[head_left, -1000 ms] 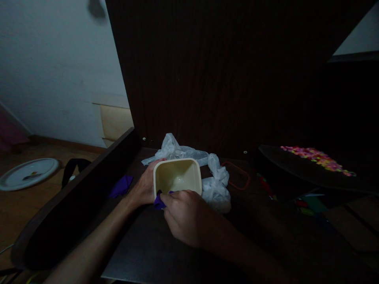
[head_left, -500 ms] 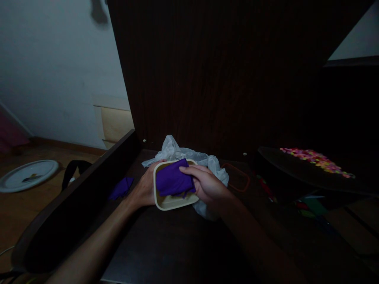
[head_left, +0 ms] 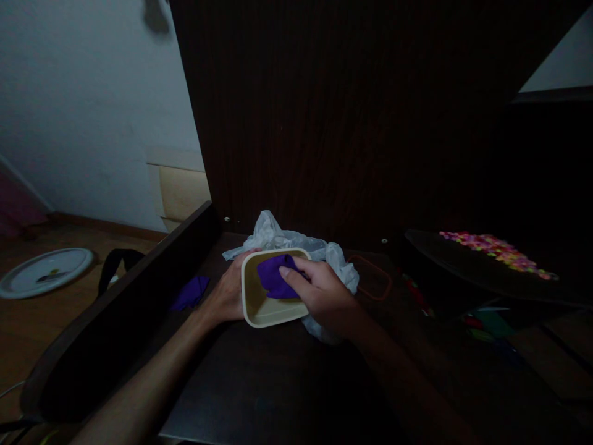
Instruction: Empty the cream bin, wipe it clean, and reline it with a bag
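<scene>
My left hand (head_left: 231,290) grips the left side of a cream plastic container (head_left: 271,319), which is tilted so its inside faces me. Part of that hand is hidden behind the container. Inside it my right hand (head_left: 322,290) is closed on a folded purple cloth (head_left: 275,276), thumb on top and the other fingers mostly out of sight. A crumpled white plastic bag (head_left: 269,232) lies behind and to the right of the container. To the left, a second purple cloth (head_left: 191,293) rests on the dark surface.
The dark wooden desk (head_left: 241,383) has a raised side board (head_left: 115,309) at left and a tall panel behind. An orange-brown loop (head_left: 386,284) lies right of the bag. Colourful small beads or flowers (head_left: 500,252) sit on a dark ledge. A white lid-like disc (head_left: 69,266) is on the floor.
My right hand has pushed the purple cloth deeper into the container. The cloth looks smaller and more bunched, and more of the container's inside shows. My left hand stays nearly still.
</scene>
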### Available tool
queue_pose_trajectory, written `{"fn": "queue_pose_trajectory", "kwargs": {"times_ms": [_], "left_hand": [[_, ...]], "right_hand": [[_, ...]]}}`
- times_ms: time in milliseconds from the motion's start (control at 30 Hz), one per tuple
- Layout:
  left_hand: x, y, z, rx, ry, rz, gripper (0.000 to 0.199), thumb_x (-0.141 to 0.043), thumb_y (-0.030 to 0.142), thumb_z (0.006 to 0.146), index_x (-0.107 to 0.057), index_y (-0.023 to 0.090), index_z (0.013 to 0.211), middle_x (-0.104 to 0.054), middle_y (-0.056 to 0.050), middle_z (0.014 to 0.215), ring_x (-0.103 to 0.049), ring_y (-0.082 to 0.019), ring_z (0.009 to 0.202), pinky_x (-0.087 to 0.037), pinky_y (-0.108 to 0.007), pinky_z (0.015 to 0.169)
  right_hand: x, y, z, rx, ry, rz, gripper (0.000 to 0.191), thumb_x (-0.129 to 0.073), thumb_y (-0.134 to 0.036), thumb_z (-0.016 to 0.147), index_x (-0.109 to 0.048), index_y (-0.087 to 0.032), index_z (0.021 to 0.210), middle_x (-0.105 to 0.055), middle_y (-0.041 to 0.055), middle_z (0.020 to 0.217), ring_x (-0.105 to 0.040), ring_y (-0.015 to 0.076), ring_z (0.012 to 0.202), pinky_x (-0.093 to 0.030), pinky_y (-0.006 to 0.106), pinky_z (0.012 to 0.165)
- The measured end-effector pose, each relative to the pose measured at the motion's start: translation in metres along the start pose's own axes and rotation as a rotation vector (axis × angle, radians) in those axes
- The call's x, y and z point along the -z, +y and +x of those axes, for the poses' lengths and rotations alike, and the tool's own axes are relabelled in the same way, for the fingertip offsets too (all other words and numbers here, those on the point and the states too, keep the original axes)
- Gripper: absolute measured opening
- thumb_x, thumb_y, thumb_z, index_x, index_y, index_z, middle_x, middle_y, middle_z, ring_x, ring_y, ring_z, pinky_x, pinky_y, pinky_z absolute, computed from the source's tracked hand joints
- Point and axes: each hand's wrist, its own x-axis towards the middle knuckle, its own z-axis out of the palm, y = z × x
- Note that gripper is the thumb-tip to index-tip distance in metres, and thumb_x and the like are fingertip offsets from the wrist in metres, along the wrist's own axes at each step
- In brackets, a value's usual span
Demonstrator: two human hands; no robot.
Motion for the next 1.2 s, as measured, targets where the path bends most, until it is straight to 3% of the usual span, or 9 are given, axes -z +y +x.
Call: {"fn": "queue_pose_trajectory", "kwargs": {"times_ms": [133, 267, 433, 667, 833, 1000, 1200], "left_hand": [[0.003, 0.002, 0.0, -0.133, 0.012, 0.039, 0.101, -0.085, 0.041, 0.07, -0.03, 0.021, 0.153, -0.052, -0.019, 0.145, -0.055, -0.039, 0.133, -0.051, -0.057, 0.109], [0.005, 0.003, 0.0, -0.117, -0.002, 0.035, 0.102, -0.084, 0.042, 0.071, -0.029, 0.019, 0.153, -0.052, -0.02, 0.145, -0.054, -0.039, 0.134, -0.05, -0.055, 0.11], [0.005, 0.003, -0.001, -0.042, -0.013, 0.049, 0.099, -0.084, 0.042, 0.071, -0.031, 0.019, 0.152, -0.053, -0.02, 0.144, -0.056, -0.037, 0.132, -0.05, -0.053, 0.111], [0.004, 0.006, 0.0, -0.088, -0.005, 0.072, 0.097, -0.082, 0.039, 0.073, -0.029, 0.018, 0.152, -0.053, -0.02, 0.143, -0.057, -0.039, 0.132, -0.051, -0.056, 0.109], [0.001, 0.0, -0.005, -0.061, 0.005, 0.045, 0.101, -0.082, 0.041, 0.071, -0.026, 0.022, 0.153, -0.052, -0.019, 0.144, -0.056, -0.038, 0.132, -0.051, -0.057, 0.109], [0.0, -0.001, -0.007, 0.0, -0.01, 0.007, 0.107, -0.087, 0.035, 0.066, -0.027, 0.018, 0.153, -0.051, -0.022, 0.145, -0.056, -0.039, 0.132, -0.048, -0.054, 0.112], [-0.001, 0.002, -0.006, -0.03, 0.004, -0.024, 0.109, -0.088, 0.037, 0.066, -0.026, 0.018, 0.153, -0.05, -0.023, 0.144, -0.053, -0.04, 0.135, -0.046, -0.056, 0.113]], "right_hand": [[-0.012, 0.0, 0.0, 0.013, -0.042, -0.221, 0.027, -0.05, -0.029, 0.098, -0.067, -0.016, 0.083, -0.07, 0.0062, 0.082, -0.061, 0.0185, 0.077, -0.044, 0.031, 0.072], [-0.026, 0.005, -0.001, -0.049, -0.109, -0.261, 0.029, -0.05, -0.03, 0.098, -0.06, -0.016, 0.075, -0.061, 0.002, 0.07, -0.054, 0.0141, 0.067, -0.039, 0.028, 0.065], [-0.038, 0.017, 0.0, -0.143, -0.13, -0.039, 0.027, -0.05, -0.031, 0.097, -0.06, -0.016, 0.077, -0.056, 0.0002, 0.07, -0.051, 0.0138, 0.066, -0.041, 0.026, 0.062], [-0.048, 0.032, 0.007, -0.138, -0.033, 0.261, 0.025, -0.049, -0.032, 0.098, -0.064, -0.015, 0.088, -0.061, 0.0015, 0.077, -0.056, 0.015, 0.073, -0.048, 0.026, 0.068], [-0.05, 0.017, -0.002, -0.011, -0.106, -0.066, 0.025, -0.049, -0.018, 0.094, -0.071, -0.014, 0.104, -0.072, 0.0073, 0.088, -0.066, 0.0209, 0.084, -0.052, 0.034, 0.084], [-0.048, 0.012, -0.01, 0.084, -0.139, -0.335, 0.059, -0.053, -0.005, 0.081, -0.059, -0.008, 0.139, -0.072, 0.0182, 0.122, -0.068, 0.0294, 0.111, -0.05, 0.041, 0.101], [-0.04, 0.019, -0.01, 0.149, -0.223, -0.526, 0.069, -0.051, -0.001, 0.076, -0.054, -0.009, 0.144, -0.072, 0.0148, 0.125, -0.067, 0.027, 0.114, -0.051, 0.038, 0.101]]}}
